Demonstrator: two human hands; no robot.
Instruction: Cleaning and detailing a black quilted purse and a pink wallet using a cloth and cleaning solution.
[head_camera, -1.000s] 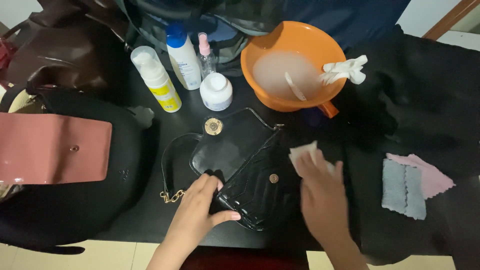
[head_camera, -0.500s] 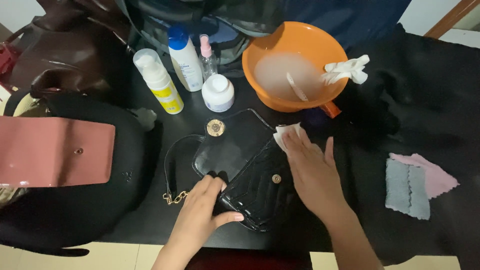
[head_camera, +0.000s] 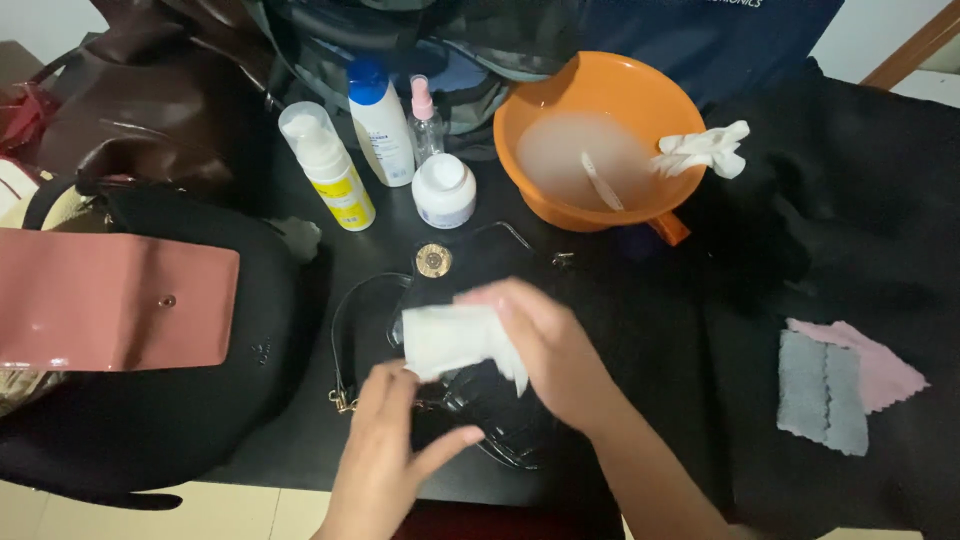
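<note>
Two hands work together over a small black quilted bag that lies flat on the dark worktop, directly under the grip. The right hand is closed on a white wipe; the fingers fold over its right edge and the free part of the wipe sticks out to the left, so a broad flat face can be pressed on the leather. The wrist is bent down and the forearm comes in from the lower right. The left hand lies just below the wipe with the palm down and the thumb spread out to the right; it presses the bag's near edge and grasps nothing, which seems to keep the bag from sliding. Beyond the grip, the bag's round gold clasp shows, and its chain strap curves away on the left side. Further away stand an orange basin with cloudy water and a white cloth on its rim, within easy reach for wetting. A foam pump bottle, a blue-capped bottle and a white jar stand beyond and to the left.
</note>
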